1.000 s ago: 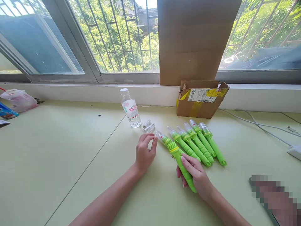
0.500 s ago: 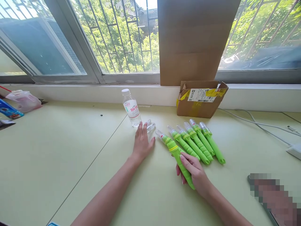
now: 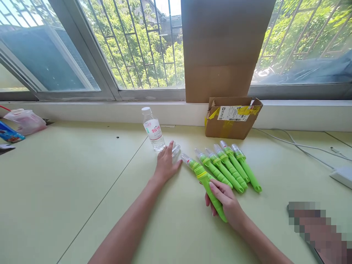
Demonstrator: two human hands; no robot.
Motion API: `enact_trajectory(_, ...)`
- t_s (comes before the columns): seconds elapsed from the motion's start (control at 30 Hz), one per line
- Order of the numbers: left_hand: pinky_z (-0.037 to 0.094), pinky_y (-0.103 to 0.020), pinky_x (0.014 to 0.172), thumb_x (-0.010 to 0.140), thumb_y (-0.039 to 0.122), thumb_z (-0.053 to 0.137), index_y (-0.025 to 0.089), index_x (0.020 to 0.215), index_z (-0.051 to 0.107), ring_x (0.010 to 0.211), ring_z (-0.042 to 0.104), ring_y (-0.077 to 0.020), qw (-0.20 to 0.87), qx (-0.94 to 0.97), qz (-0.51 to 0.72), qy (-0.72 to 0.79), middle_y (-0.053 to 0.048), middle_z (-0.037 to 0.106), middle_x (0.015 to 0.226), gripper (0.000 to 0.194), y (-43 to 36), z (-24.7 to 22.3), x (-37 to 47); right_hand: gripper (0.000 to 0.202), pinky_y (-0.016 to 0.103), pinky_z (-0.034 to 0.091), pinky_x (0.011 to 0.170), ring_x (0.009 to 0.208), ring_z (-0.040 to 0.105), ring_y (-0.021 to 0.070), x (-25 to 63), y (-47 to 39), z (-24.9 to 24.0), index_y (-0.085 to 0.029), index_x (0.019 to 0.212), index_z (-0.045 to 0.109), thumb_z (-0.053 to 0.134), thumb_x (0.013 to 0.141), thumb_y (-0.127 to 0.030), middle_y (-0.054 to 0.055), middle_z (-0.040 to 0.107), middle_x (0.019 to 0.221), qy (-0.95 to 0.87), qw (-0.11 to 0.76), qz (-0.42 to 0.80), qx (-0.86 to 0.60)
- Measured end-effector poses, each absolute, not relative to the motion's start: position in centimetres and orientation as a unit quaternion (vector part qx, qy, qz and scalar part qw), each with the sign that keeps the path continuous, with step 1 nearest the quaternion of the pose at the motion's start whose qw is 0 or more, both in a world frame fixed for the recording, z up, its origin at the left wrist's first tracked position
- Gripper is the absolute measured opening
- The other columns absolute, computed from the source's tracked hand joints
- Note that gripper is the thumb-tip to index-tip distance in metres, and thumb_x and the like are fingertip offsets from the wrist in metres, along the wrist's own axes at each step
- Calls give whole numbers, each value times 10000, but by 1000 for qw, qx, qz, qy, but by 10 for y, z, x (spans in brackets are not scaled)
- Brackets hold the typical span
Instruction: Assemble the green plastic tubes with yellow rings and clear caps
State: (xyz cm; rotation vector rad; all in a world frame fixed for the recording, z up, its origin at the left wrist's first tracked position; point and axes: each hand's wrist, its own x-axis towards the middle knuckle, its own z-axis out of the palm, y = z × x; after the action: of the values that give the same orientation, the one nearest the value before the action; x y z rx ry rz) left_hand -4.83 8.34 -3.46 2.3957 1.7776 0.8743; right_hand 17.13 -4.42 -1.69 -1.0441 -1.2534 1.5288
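Note:
My right hand (image 3: 227,198) is wrapped around a green ribbed handle (image 3: 213,198), its threaded yellow-green top bare and pointing up and left. Partly hidden behind that top lies a green handle with a clear cap (image 3: 189,161). My left hand (image 3: 165,165) reaches forward with fingers and thumb apart, beside loose clear plastic caps (image 3: 176,150); whether the fingers touch them I cannot tell. Right behind that hand stands a water bottle (image 3: 154,130) with a white lid. Several green handles with clear caps (image 3: 229,167) lie side by side to the right.
A small open cardboard box (image 3: 232,119) stands against the wall below the window. White cables (image 3: 299,145) run to a white adapter (image 3: 342,178) at the right. A blurred-out phone-like object (image 3: 316,231) lies front right. A pink plastic bag (image 3: 26,121) sits far left.
The view has shifted slightly. My left hand's fingers have moved a little to the right, towards the clear caps. My right hand keeps holding the green handle, almost unmoved.

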Motion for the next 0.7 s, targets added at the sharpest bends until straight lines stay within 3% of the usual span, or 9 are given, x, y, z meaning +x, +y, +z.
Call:
enact_trajectory(0.17,338,-450,1018,763,421,626,178,1439,213,1223,459,-305,-22,753,292,590,-141,519,1309,828,80,-32,-47,348,208,358,383,388,455,79,172,-44,-18,-174,751,498,425,930,-464,-20,556,594,-500,436,617,-424)
enact_trajectory(0.27,333,-447,1020,745,451,643,186,1410,281,1243,432,-313,-35,742,295,602,-141,497,1327,802,80,-30,-46,348,208,347,387,381,451,75,172,-44,-18,-171,766,506,417,931,-465,-20,558,593,-501,434,617,-423)
enact_trajectory(0.4,282,-448,1059,781,458,596,225,1447,214,1328,339,-312,5,760,280,587,-108,418,1425,803,81,-31,-48,343,209,343,386,381,447,77,171,-44,-16,-167,788,519,425,926,-467,-19,557,588,-502,435,619,-419)
enact_trajectory(0.53,260,-474,1062,817,446,548,270,1466,176,1332,328,-317,48,767,259,585,-79,493,1363,769,81,-32,-49,342,208,343,380,377,439,77,171,-44,-16,-169,788,515,418,929,-465,-22,550,579,-502,435,619,-418)
enact_trajectory(0.7,275,-466,1065,791,491,561,257,1425,321,1311,348,-304,24,752,253,608,-128,396,1395,717,82,-33,-49,331,203,334,381,378,444,74,171,-44,-16,-170,799,518,414,936,-453,-25,548,585,-505,434,617,-419)
